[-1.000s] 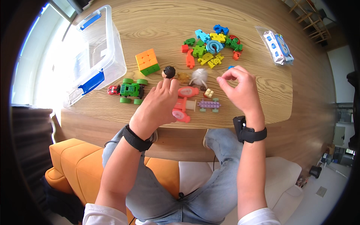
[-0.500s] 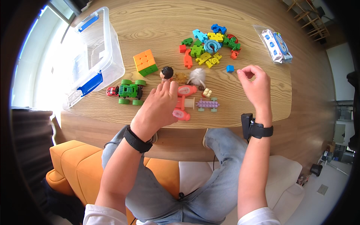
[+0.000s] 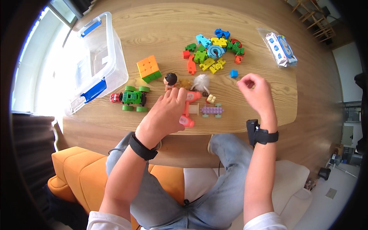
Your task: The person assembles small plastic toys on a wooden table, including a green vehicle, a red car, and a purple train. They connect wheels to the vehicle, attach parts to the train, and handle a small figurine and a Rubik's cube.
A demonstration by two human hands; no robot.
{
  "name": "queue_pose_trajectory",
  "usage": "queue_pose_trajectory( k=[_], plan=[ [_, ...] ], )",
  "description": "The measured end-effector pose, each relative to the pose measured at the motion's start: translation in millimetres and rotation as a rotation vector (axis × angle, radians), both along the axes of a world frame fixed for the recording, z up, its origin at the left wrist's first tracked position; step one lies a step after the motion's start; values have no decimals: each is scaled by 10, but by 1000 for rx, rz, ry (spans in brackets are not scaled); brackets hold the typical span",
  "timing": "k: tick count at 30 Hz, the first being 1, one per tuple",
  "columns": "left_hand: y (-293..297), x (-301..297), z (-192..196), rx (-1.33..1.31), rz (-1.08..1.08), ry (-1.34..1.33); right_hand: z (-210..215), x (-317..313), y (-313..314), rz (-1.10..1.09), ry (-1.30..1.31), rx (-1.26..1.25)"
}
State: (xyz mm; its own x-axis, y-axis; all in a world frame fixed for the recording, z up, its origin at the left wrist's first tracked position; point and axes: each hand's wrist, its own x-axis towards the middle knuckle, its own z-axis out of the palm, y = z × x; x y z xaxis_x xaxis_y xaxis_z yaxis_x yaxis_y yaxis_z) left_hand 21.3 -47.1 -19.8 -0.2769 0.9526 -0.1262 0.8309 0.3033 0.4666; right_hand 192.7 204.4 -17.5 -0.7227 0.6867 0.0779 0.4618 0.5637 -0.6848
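Change since earlier: right hand (image 3: 256,92) has drifted rightward and sits above the table edge, away from the toys; the small blue block (image 3: 234,73) now lies bare on the wood to its left. Left hand has stayed on the pink toy.
Storage box: clear plastic box (image 3: 111,57) with blue latches, at the far left of the wooden table (image 3: 153,27), no lid on it; contents washed out by window glare.
Toy cars: small red car (image 3: 115,97) just beside a green big-wheeled truck (image 3: 134,98), in front of the box.
Puzzle cube: orange, yellow and green cube (image 3: 148,68), behind the truck.
Left hand: left hand (image 3: 166,113) lies palm down over a pink toy (image 3: 188,111); fingers spread narrowly, tips touching its upper part. Whether they grip it cannot be told.
Figure: small dark-haired doll (image 3: 170,80) just beyond the left fingertips, next to a white fluffy toy (image 3: 200,82).
Brick strip: purple studded piece (image 3: 212,110) to the right of the pink toy, near the table's front edge.
Block pile: heap of bright blocks (image 3: 211,51) in green, yellow, blue and red, at mid-table far side.
Right hand detail: fingers curled in loosely, thumb meeting fingertips; nothing visible between them, so a held piece cannot be told.
Package: sealed clear wrapper (image 3: 281,49), white and blue, oblong, at the far right of the table, well apart from the toys.
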Motion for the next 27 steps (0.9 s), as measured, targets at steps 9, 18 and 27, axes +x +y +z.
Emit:
queue_pose_trajectory(
  k=[9,18,27],
  plan=[
    [161,69,53,212,-50,-75,-40,-219,-349,294,-25,-18],
    [207,82,116,209,-12,-129,35,-301,-508,384,-135,-104],
    [193,52,79,227,-23,-112,-32,-315,-492,416,-98,-137]
  ],
)
